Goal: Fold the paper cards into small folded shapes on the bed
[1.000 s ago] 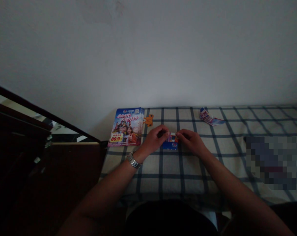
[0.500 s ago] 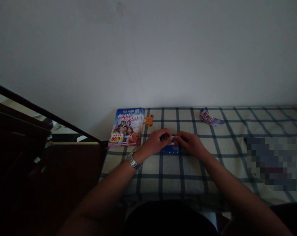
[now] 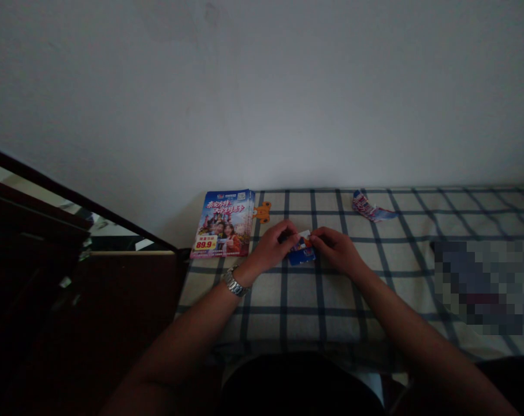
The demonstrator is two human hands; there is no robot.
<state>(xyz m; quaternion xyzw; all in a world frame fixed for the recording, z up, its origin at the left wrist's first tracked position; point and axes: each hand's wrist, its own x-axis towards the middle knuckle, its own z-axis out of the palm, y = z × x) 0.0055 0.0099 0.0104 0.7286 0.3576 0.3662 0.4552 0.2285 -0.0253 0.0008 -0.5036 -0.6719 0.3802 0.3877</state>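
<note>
Between my hands is a small piece of folded printed paper, mostly blue with a white strip at its upper edge. My left hand, with a metal watch on the wrist, pinches its left side. On the other side, my right hand grips the upper right corner between thumb and fingers. The fingertips hide part of the paper. To the left lies a stack of colourful flyers. An orange bear-shaped piece sits against the stack's right edge.
A checked cloth covers the table, which stands against a pale wall. Crumpled or folded printed paper lies toward the back right. Farther right is a blurred-out object. Dark furniture stands at the left.
The folded paper has tilted, its right side rising, and more of its white upper edge shows. My fingertips have moved slightly apart, the left ones a little up and left.
</note>
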